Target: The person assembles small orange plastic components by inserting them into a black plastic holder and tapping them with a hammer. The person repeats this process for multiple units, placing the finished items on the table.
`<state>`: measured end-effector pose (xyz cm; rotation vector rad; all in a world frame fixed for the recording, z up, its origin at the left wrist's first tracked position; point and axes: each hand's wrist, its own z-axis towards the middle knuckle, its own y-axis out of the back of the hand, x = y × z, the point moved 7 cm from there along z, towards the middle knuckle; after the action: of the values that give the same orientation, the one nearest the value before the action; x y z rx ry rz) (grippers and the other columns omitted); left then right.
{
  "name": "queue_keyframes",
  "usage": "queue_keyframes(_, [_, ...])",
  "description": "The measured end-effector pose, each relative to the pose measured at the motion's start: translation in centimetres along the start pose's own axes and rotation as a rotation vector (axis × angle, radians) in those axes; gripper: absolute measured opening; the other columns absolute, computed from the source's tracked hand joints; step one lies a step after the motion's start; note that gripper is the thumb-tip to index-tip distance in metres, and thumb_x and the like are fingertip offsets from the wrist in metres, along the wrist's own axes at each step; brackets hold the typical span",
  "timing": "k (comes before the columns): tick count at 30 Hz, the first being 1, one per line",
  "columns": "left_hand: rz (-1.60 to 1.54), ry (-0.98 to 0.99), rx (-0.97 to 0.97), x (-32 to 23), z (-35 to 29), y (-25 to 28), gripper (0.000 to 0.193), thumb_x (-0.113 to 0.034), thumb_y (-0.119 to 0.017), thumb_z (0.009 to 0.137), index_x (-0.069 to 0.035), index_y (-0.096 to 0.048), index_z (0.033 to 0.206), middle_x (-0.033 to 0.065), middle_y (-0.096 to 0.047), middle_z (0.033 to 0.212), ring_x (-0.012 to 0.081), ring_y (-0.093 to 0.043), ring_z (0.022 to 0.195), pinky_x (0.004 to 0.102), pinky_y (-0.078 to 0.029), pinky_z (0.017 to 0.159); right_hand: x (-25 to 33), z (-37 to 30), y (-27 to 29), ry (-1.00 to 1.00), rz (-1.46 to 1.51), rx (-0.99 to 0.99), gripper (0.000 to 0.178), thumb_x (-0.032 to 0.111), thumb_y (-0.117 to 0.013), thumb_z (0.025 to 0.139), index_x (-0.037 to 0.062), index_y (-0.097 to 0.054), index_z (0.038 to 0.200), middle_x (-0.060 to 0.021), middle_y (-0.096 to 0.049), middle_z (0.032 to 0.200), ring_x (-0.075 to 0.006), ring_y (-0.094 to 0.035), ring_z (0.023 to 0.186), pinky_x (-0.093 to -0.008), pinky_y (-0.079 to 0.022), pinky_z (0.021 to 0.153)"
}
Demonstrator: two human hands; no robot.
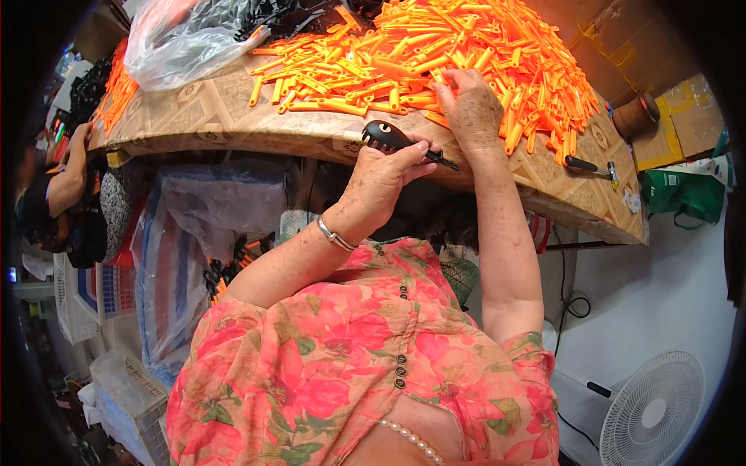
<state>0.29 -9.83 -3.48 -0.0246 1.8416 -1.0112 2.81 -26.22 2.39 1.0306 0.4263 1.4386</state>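
In my left hand [381,180], in front of the table's near edge, is a black pasta server head [386,135]. It has an oval bowl with a hole, teeth along one side and a narrow shank that points right. My fingers are closed around it. Farther forward, my right hand [472,109] reaches over the front of a large heap of orange plastic handles [435,48]. Its thumb and fingertips close on one orange handle [440,77], partly covered by the fingers. Many handles in the heap have a hole at one end.
The patterned table [210,110] carries a clear plastic bag [167,58] and black parts [276,19]. A small black-handled tool [588,165] lies at its right end. Beyond are cardboard boxes [684,116], a green bag [684,194] and a fan [653,412]. Another person's arm [71,175] shows at left.
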Motion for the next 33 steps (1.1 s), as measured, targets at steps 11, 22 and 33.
queue_keyframes(11, [-0.039,-0.040,-0.013,-0.6,0.2,0.4,0.013,-0.007,-0.063,0.090,-0.002,-0.059,0.102,0.0094,-0.064,0.106,0.0184,-0.063,0.102,0.0327,-0.055,0.085,-4.0,-2.1,5.0,-0.169,0.133,-0.126,0.021,0.021,-0.068,0.080,0.0061,-0.068,0.096,-0.0133,-0.069,0.090,-0.0304,-0.068,0.083,-0.0391,-0.052,0.074])
queue_keyframes(22, [-0.007,-0.027,-0.021,-0.1,0.7,0.5,0.015,-0.006,-0.063,0.090,-0.002,-0.058,0.104,0.0094,-0.063,0.104,0.0206,-0.062,0.105,0.0338,-0.055,0.086,-9.7,-7.3,10.3,-0.348,0.725,-0.218,0.017,-0.001,-0.059,0.087,0.0046,-0.067,0.101,0.0034,-0.056,0.075,-0.0007,-0.043,0.054,-0.0179,-0.036,0.050])
queue_keyframes(33, [-0.007,0.019,0.021,1.2,0.4,-1.0,0.014,-0.006,-0.063,0.090,0.002,-0.060,0.101,0.0108,-0.063,0.105,0.0206,-0.063,0.103,0.0339,-0.055,0.087,-14.9,-6.7,8.7,-0.361,0.214,0.303,0.027,0.010,-0.048,0.079,0.0059,-0.071,0.092,-0.0141,-0.067,0.078,-0.0257,-0.063,0.077,-0.0348,-0.048,0.075])
